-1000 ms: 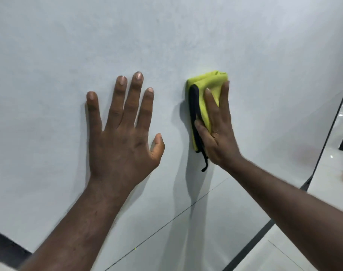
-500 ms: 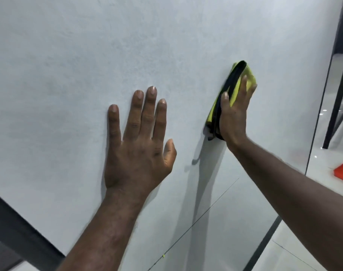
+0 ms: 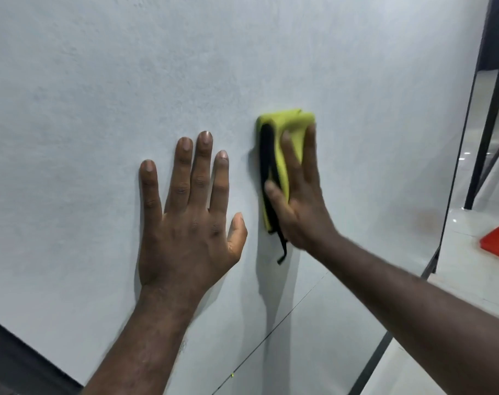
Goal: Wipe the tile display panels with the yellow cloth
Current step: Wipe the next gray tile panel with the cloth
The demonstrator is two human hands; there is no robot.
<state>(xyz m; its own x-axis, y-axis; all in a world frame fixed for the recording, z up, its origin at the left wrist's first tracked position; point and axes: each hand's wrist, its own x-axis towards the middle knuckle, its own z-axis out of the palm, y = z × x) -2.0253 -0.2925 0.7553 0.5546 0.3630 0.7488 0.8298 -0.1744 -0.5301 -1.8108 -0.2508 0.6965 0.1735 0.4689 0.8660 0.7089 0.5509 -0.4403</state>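
- Pressing the yellow cloth [image 3: 290, 129] flat against the tile panel [image 3: 100, 81]: right hand [image 3: 302, 206], fingers straight
- Left hand [image 3: 185, 232] beside it, released, palm flat on the panel

A single wide-angle camera, worn on the head, looks forward at close range onto the pale tile panel [image 3: 128, 81], which fills most of the frame; the left hand [image 3: 185, 229] and right hand [image 3: 302, 206] reach in from the bottom edge, a strip of floor [image 3: 470, 289] edging the right.
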